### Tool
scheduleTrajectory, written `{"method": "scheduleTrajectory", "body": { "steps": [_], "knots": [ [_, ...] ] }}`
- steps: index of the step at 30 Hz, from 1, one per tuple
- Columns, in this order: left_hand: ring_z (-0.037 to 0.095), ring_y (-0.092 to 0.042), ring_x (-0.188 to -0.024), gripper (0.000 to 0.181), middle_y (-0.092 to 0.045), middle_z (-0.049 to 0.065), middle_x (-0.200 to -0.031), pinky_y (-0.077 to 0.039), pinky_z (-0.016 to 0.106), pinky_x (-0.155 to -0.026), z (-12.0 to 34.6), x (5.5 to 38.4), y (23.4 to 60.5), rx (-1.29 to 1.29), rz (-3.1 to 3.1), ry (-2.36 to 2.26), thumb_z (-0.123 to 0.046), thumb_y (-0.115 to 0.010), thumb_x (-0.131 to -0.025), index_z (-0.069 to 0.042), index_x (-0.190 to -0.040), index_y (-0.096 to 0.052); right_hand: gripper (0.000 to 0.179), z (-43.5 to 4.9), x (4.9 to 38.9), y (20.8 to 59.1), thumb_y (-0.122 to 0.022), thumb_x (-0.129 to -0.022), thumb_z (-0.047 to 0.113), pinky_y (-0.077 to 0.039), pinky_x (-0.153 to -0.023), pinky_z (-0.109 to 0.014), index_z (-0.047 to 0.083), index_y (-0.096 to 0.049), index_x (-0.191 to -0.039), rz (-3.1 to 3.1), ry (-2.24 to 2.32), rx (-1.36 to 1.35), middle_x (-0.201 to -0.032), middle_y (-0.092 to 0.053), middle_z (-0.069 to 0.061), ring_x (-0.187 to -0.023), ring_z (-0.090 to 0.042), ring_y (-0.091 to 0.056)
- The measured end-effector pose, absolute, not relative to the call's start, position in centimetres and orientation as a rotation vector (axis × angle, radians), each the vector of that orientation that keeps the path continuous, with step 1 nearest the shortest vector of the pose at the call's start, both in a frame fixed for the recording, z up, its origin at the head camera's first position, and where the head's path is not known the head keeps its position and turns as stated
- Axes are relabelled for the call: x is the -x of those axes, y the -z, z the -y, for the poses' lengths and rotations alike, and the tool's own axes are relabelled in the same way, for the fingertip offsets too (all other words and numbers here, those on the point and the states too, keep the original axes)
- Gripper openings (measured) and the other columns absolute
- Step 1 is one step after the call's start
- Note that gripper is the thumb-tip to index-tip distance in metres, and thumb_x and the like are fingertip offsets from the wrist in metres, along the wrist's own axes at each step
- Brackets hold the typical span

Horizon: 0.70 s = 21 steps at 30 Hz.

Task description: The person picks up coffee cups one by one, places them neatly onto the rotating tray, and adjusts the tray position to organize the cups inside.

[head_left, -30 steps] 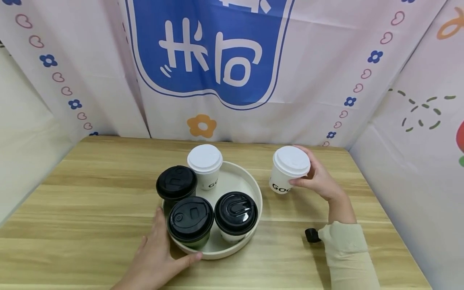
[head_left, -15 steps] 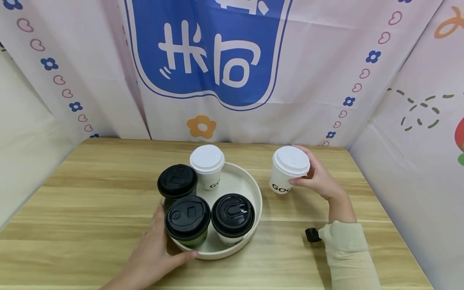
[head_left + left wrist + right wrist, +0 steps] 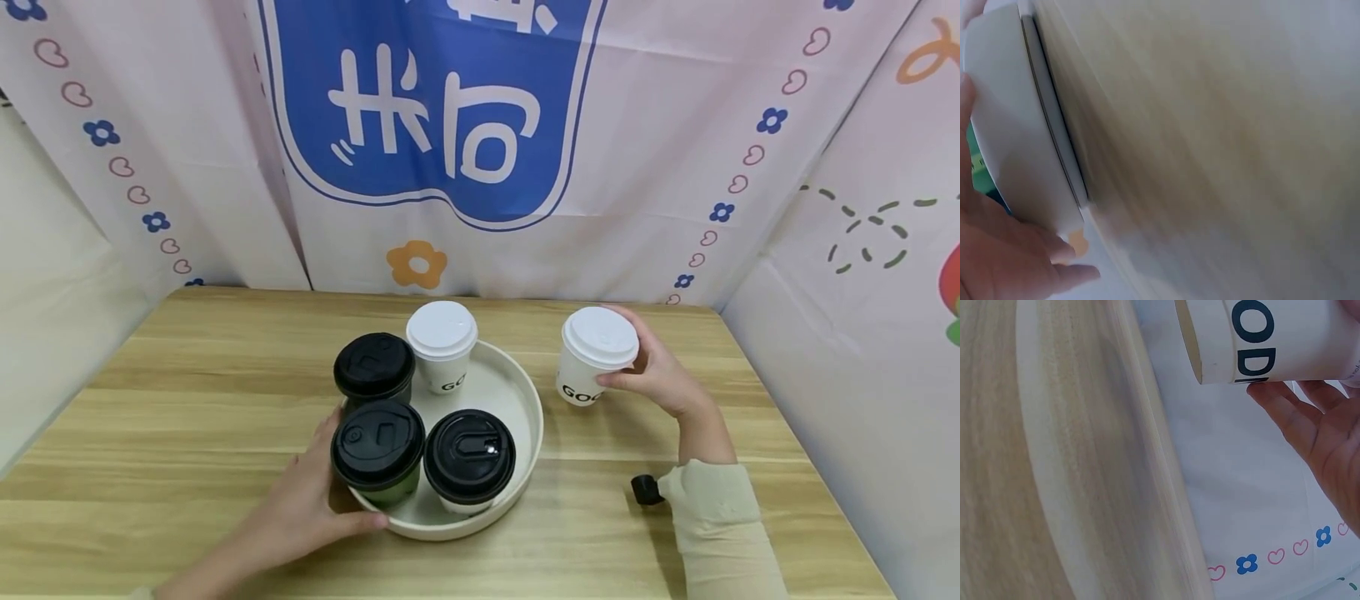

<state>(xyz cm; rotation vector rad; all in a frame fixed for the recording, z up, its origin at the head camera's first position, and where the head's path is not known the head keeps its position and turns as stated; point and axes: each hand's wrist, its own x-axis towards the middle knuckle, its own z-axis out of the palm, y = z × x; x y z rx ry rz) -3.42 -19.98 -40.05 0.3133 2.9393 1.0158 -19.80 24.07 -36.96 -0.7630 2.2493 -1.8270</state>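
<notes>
My right hand (image 3: pixel 662 379) grips an upright white paper coffee cup (image 3: pixel 583 375) with a white lid, to the right of a round cream tray (image 3: pixel 517 404). In the right wrist view the cup's bottom rim shows above the table, with dark lettering on its side. My left hand (image 3: pixel 288 508) spans the tray's left front edge, thumb at the front rim and fingers along the outer wall. On the tray stand a white-lidded cup (image 3: pixel 442 337) at the back, a black-lidded cup (image 3: pixel 373 367) at the left, a green cup with black lid (image 3: pixel 378 446), and a white cup with black lid (image 3: pixel 470 458).
The tray stands on a wood-grain table (image 3: pixel 187 400). A printed cloth (image 3: pixel 487 258) hangs along the table's back edge, with pale side walls left and right. A small black object (image 3: pixel 647 489) sits at the right sleeve's cuff.
The tray has turned clockwise seen from above: the back white cup moved right, the front cups moved left. My left hand slid left with it. The right hand and its cup stayed nearly still.
</notes>
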Motion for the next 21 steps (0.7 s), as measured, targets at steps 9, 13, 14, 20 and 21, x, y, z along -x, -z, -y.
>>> {"method": "scheduleTrajectory", "body": {
  "steps": [9, 13, 14, 20, 21],
  "knots": [
    [0.052, -0.018, -0.147, 0.135, -0.010, 0.023, -0.166, -0.021, 0.079, -0.106, 21.9, 5.4, 40.6, -0.548, -2.737, -1.245, -0.049, -0.088, -0.068, -0.023, -0.160, 0.006, 0.097, -24.3, 19.7, 36.9, -0.076, -0.074, -0.013, -0.053, -0.095, -0.028, 0.014, -0.027, -0.154, -2.254, 1.827, 0.744, -0.139, -0.048, 0.007, -0.120, -0.010, -0.054],
    [0.050, -0.010, -0.150, 0.131, -0.002, 0.019, -0.167, -0.016, 0.070, -0.113, 22.7, 6.3, 40.6, -0.598, -2.644, -1.286, -0.043, -0.088, -0.070, -0.030, -0.160, 0.005, 0.096, -24.4, 19.7, 36.8, -0.076, -0.074, -0.013, -0.053, -0.095, -0.028, 0.014, -0.028, -0.153, -2.257, 1.829, 0.748, -0.139, -0.048, 0.006, -0.120, -0.011, -0.054],
    [0.050, -0.008, -0.150, 0.130, -0.001, 0.019, -0.167, -0.014, 0.069, -0.113, 22.9, 6.4, 40.6, -0.606, -2.627, -1.290, -0.042, -0.088, -0.070, -0.031, -0.160, 0.005, 0.096, -24.4, 19.7, 36.8, -0.077, -0.074, -0.013, -0.053, -0.095, -0.028, 0.014, -0.029, -0.153, -2.258, 1.828, 0.747, -0.140, -0.048, 0.006, -0.120, -0.011, -0.054],
    [0.054, -0.001, -0.149, 0.129, 0.007, 0.021, -0.166, -0.010, 0.080, -0.108, 23.6, 7.3, 40.5, -0.672, -2.553, -1.295, -0.034, -0.089, -0.072, -0.031, -0.160, 0.006, 0.096, -24.5, 19.6, 36.7, -0.077, -0.074, -0.012, -0.053, -0.095, -0.029, 0.016, -0.030, -0.153, -2.262, 1.829, 0.740, -0.141, -0.047, 0.005, -0.121, -0.012, -0.053],
    [0.054, -0.001, -0.149, 0.129, 0.008, 0.020, -0.166, -0.009, 0.080, -0.107, 23.7, 7.5, 40.5, -0.685, -2.541, -1.300, -0.033, -0.089, -0.072, -0.030, -0.160, 0.006, 0.095, -24.5, 19.6, 36.7, -0.077, -0.074, -0.012, -0.053, -0.095, -0.029, 0.016, -0.030, -0.153, -2.262, 1.831, 0.741, -0.141, -0.047, 0.005, -0.121, -0.013, -0.053]
  ]
}}
